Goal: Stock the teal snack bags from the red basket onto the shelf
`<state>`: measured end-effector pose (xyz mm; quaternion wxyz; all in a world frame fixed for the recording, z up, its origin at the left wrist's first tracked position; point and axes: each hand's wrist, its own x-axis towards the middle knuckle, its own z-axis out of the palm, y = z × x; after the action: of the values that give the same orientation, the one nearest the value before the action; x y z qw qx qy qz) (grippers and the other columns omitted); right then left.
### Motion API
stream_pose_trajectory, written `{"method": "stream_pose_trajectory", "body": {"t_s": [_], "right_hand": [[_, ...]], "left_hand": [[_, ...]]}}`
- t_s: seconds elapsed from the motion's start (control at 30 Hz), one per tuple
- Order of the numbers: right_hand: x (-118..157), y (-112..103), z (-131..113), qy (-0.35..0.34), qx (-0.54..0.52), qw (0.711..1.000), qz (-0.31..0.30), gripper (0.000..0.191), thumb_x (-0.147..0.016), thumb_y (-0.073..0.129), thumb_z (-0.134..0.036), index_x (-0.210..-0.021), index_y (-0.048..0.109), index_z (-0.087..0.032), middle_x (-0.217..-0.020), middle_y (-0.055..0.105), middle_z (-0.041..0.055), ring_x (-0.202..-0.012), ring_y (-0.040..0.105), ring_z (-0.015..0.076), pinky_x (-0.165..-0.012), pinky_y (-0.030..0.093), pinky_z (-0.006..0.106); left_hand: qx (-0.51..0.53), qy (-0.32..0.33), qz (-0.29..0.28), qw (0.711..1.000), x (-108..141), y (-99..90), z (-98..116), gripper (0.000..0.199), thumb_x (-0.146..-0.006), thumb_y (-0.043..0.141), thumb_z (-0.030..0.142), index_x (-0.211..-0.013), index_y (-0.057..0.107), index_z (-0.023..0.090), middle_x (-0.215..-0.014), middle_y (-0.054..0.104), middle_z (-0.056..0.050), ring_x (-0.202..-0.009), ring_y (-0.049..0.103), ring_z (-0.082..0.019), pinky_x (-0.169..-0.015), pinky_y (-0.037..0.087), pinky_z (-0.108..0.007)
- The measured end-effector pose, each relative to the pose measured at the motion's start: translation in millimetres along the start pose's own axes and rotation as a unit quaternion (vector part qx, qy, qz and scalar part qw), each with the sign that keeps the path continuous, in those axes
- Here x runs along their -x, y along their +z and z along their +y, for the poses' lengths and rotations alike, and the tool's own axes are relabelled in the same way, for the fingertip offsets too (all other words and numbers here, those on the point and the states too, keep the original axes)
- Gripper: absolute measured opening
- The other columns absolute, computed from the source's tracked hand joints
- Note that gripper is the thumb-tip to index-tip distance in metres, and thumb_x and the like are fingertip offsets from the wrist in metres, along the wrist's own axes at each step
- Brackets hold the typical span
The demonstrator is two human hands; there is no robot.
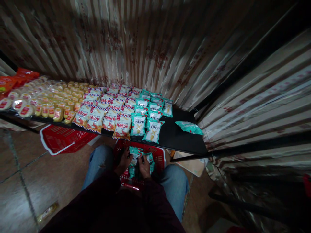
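Note:
Between my knees, my left hand (124, 160) and my right hand (144, 167) hold a teal-and-white snack bag (135, 151) from either side. Fingers of both hands are closed on its edges. The bag is over a red plastic basket (160, 158), in which more teal snack bags (132, 172) lie below my hands. On the black shelf (175, 139) ahead, similar teal snack bags (153, 130) stand in rows. Orange-and-white snack bags (96, 118) are lined up to their left. A single teal bag (189, 127) lies flat near the shelf's right end.
Small yellow wrapped cakes (58, 114), round white wrapped pastries (26, 110) and orange packets (9, 82) fill the shelf's left part. A second red basket (58, 140) sits on the floor beneath. Striped plastic sheeting (136, 42) hangs behind. A wrapper (47, 212) lies on the floor tiles.

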<state>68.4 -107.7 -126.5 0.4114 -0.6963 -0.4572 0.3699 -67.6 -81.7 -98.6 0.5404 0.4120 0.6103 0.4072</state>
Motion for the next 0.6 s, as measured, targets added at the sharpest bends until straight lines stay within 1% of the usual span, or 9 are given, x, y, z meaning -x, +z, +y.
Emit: {"method": "stream_pose_trajectory", "body": {"t_s": [0.07, 0.13, 0.23, 0.33, 0.43, 0.6], "right_hand": [[0.5, -2.9, -5.0, 0.015, -0.009, 1.000, -0.001, 0.056, -0.080, 0.050, -0.059, -0.114, 0.066, -0.017, -0.100, 0.072, 0.0093, -0.095, 0.065, 0.0243, -0.086, 0.050, 0.041], [1.0, -7.3, -12.2, 0.027, -0.028, 0.999, -0.006, 0.059, -0.080, 0.048, -0.060, -0.116, 0.064, -0.016, -0.101, 0.072, 0.0096, -0.091, 0.065, 0.0231, -0.082, 0.051, 0.038], [2.1, -15.4, -25.5, 0.034, -0.061, 0.998, -0.008, 0.055, -0.079, 0.050, -0.062, -0.109, 0.066, -0.018, -0.093, 0.072, 0.0062, -0.083, 0.065, 0.0215, -0.076, 0.051, 0.035], [5.3, -22.4, -38.4, 0.047, -0.088, 0.995, 0.003, 0.048, -0.077, 0.053, -0.061, -0.099, 0.068, -0.021, -0.083, 0.071, 0.0020, -0.079, 0.064, 0.0201, -0.073, 0.050, 0.031], [11.1, -26.6, -49.0, 0.059, -0.117, 0.991, 0.011, 0.043, -0.075, 0.055, -0.061, -0.089, 0.066, -0.023, -0.078, 0.070, 0.0000, -0.076, 0.063, 0.0190, -0.069, 0.049, 0.028], [21.8, -30.0, -65.8, 0.077, -0.158, 0.984, -0.005, 0.041, -0.074, 0.055, -0.064, -0.082, 0.057, -0.024, -0.071, 0.064, -0.0013, -0.068, 0.061, 0.0175, -0.062, 0.049, 0.026]], "left_hand": [[0.028, -0.020, -0.002, 0.999, 0.0, 0.0, 7.2, 0.051, -0.074, 0.062, 0.025, -0.122, 0.052, 0.012, -0.106, 0.070, -0.012, -0.098, 0.066, -0.022, -0.082, 0.053, -0.033], [0.053, -0.027, -0.012, 0.998, 0.9, 0.1, 15.5, 0.042, -0.072, 0.067, 0.029, -0.110, 0.058, 0.014, -0.098, 0.072, -0.010, -0.093, 0.067, -0.022, -0.078, 0.054, -0.031], [0.087, -0.034, -0.019, 0.995, 4.1, 0.9, 26.5, 0.039, -0.068, 0.072, 0.035, -0.100, 0.062, 0.016, -0.092, 0.073, -0.006, -0.089, 0.068, -0.022, -0.077, 0.054, -0.030], [0.114, -0.046, -0.011, 0.992, 9.3, 3.0, 33.4, 0.045, -0.065, 0.076, 0.040, -0.101, 0.061, 0.017, -0.095, 0.072, -0.007, -0.088, 0.068, -0.022, -0.075, 0.053, -0.030], [0.140, -0.054, -0.009, 0.989, 16.5, 6.7, 37.4, 0.049, -0.065, 0.076, 0.044, -0.103, 0.059, 0.018, -0.099, 0.071, -0.008, -0.087, 0.068, -0.021, -0.071, 0.053, -0.028], [0.174, -0.042, -0.015, 0.984, 29.7, 15.4, 43.9, 0.058, -0.065, 0.075, 0.051, -0.107, 0.051, 0.021, -0.090, 0.071, -0.004, -0.076, 0.069, -0.018, -0.069, 0.053, -0.030]]}}
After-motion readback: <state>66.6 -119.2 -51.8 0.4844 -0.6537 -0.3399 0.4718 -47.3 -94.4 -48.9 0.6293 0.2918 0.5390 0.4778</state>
